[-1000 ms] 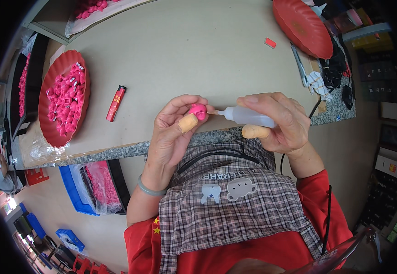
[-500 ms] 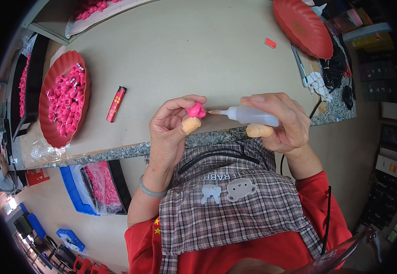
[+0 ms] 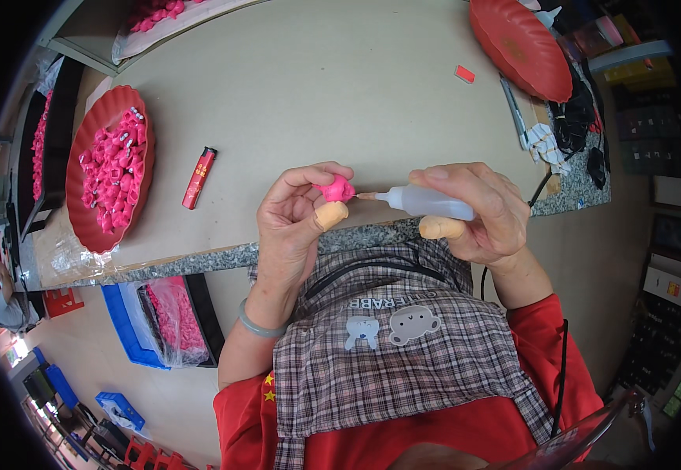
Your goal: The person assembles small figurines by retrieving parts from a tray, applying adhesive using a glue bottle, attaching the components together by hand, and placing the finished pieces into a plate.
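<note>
My left hand (image 3: 297, 205) pinches a small pink moulded piece (image 3: 336, 189) between thumb and fingers, just above the table's front edge. A squeeze bottle (image 3: 433, 201), translucent white with a thin brownish nozzle, lies sideways in my right hand (image 3: 481, 207). Its tip touches or nearly touches the right side of the pink piece. Both thumbs wear tan finger covers. At the left, a red scalloped dish (image 3: 79, 200) holds many similar pink pieces, a few with silvery bits on them.
A red lighter (image 3: 199, 178) lies between the dish and my left hand. At the far right are another red dish (image 3: 513, 47), a small red block (image 3: 464, 74), a pen (image 3: 514, 111) and a striped cloth (image 3: 550, 147). Below the table stands a blue crate (image 3: 133, 329) with bagged pink pieces.
The pink piece has turned slightly in my left fingers. My right hand and the bottle have shifted a little to the left, with the nozzle still at the piece.
</note>
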A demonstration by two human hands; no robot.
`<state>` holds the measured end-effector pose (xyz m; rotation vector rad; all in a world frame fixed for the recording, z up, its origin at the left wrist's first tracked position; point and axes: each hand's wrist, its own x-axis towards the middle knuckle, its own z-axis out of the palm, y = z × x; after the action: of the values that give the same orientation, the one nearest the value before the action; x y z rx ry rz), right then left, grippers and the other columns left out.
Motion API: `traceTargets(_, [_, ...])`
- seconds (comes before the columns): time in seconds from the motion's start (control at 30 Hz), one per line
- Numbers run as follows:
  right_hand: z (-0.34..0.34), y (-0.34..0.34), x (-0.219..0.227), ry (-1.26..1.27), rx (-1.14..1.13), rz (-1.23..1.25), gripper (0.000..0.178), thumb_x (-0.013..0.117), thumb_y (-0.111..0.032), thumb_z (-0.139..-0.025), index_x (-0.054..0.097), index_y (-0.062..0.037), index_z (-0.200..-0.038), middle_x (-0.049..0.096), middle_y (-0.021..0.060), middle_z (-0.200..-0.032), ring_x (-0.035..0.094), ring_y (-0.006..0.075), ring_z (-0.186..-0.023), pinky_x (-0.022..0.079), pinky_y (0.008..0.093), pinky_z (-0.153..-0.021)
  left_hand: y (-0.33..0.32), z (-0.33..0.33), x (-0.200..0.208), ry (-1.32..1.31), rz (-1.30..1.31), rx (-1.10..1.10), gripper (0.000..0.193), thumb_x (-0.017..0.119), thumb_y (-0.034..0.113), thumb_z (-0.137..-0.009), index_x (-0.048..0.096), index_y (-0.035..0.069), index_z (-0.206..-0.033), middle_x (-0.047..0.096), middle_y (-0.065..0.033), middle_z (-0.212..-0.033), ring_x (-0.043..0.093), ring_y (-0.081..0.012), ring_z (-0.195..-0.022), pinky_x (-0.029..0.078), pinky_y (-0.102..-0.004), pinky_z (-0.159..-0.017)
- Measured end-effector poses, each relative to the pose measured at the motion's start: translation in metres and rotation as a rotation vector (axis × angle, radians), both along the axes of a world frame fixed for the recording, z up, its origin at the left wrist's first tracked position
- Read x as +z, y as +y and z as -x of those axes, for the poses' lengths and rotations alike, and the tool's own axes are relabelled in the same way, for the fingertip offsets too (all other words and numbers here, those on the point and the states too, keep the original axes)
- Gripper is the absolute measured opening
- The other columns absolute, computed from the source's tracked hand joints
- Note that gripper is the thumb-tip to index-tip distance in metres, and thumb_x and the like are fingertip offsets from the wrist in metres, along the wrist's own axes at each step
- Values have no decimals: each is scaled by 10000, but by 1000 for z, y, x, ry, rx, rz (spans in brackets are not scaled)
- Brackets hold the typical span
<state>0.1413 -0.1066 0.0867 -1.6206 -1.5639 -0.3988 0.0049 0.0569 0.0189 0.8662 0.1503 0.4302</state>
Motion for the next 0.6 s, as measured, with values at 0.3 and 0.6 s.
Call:
traceTargets(0.3, [2, 0, -1, -9, -26, -9, 482, 729, -280, -747, 562, 1, -1101, 687, 88, -891, 655, 199, -664, 516, 270, -505, -3, -1, 0, 15, 37, 16, 320, 704, -43, -760, 570, 9, -1045, 582, -174, -1143, 589, -179, -997, 486, -296, -897])
traceTargets(0.6, [3, 2, -2, -5, -30, -13, 478, 725, -287, -747, 567, -3, -1097, 687, 84, -884, 652, 189, -659, 509, 264, -503, -2, 0, 0, 35, 41, 16, 320, 710, -38, -759, 569, 5, -1043, 580, -170, -1142, 591, -172, -993, 496, -281, -877])
